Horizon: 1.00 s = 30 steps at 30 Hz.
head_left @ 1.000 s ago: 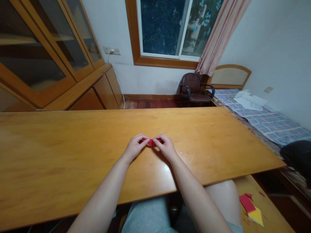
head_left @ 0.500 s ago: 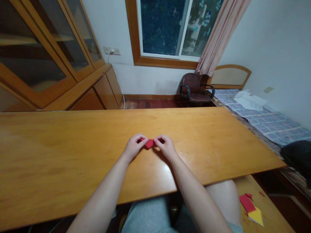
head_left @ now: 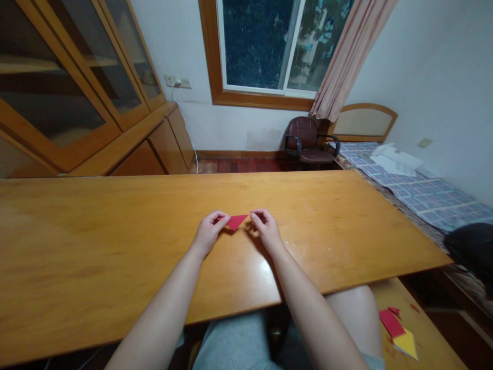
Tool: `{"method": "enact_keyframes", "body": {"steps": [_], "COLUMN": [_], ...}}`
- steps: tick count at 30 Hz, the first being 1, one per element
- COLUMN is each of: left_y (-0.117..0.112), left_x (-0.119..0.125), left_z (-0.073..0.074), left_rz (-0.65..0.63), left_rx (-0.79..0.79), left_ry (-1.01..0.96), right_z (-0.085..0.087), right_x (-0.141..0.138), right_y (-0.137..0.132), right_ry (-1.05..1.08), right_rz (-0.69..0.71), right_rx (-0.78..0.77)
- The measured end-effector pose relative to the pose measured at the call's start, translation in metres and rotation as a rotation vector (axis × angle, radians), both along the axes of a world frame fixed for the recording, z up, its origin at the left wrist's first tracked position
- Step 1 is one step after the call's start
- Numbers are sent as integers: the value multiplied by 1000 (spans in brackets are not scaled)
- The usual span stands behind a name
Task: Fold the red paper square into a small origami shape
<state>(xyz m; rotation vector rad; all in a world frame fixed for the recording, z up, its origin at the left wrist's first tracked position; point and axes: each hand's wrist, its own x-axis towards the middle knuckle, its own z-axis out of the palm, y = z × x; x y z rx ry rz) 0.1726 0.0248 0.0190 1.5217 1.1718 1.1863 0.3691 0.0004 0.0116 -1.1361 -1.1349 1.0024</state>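
Observation:
A folded piece of red paper (head_left: 236,222) is held just above the wooden table, its long edge away from me and a point toward me. My left hand (head_left: 210,231) pinches its left end between thumb and fingers, hiding that corner. The right corner sticks out free. Beside that corner, a narrow gap away, is my right hand (head_left: 265,228), its fingers loosely bent and a little apart with no paper seen in them.
The wooden table (head_left: 115,257) spans the view. At lower right, red paper pieces (head_left: 392,322) and a yellow piece (head_left: 406,343) lie on a lower wooden surface. Beyond the table stand an armchair (head_left: 304,136), a bed (head_left: 416,190) and a glass-door cabinet (head_left: 115,123).
My right hand has let go of the red paper's right end and moved slightly right and away from me. The paper now shows more of its triangular shape, still in my left hand.

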Motion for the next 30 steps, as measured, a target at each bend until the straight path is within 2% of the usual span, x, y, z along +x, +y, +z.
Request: {"method": "enact_keyframes", "body": {"steps": [5,8,16,22,30], "left_y": [-1,-1,-2,-3,-2], "left_x": [1,1,4,4,4], "left_z": [1,0,4,4,0], "left_rz": [-64,-69,-9,-42,-64], "left_rx": [65,124,141,125,146], "left_ry": [121,186,210,204,251], "right_z": [4,3,7,4,3], "right_x": [0,0,-1,1,1], "right_y": [-2,-2,-3,-1,-2], "right_ry": [-264,-317,-306,-288,-325], "right_rz": [102,113,105,75,135], "right_rx": [76,94,96,99,105]}}
